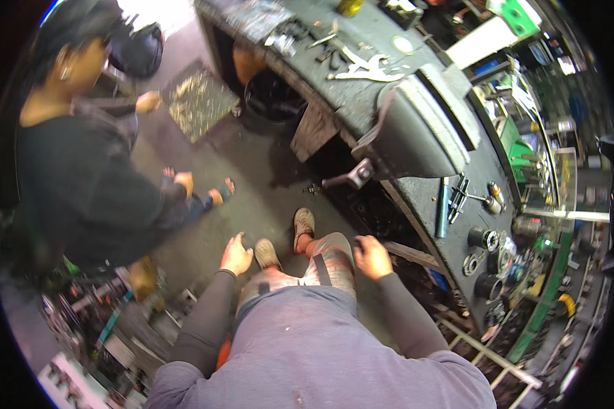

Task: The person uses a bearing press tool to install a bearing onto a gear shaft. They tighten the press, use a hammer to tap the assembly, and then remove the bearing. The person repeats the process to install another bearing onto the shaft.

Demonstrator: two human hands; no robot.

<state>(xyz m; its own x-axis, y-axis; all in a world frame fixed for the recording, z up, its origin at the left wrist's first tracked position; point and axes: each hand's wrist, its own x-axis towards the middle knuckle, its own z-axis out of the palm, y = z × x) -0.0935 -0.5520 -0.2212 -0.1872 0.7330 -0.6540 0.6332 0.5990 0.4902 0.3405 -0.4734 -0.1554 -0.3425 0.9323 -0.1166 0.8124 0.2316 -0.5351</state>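
Apparently between handlings, you are holding left hand (237,257) and right hand (373,258) loose and seemingly empty, any grip on the vise (423,136), far right on the worktop (417,194), calling for a forward reach.

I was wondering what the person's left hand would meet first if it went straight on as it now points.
The left hand would probably reach the black container under the workbench, beyond some floor; depth is unclear.
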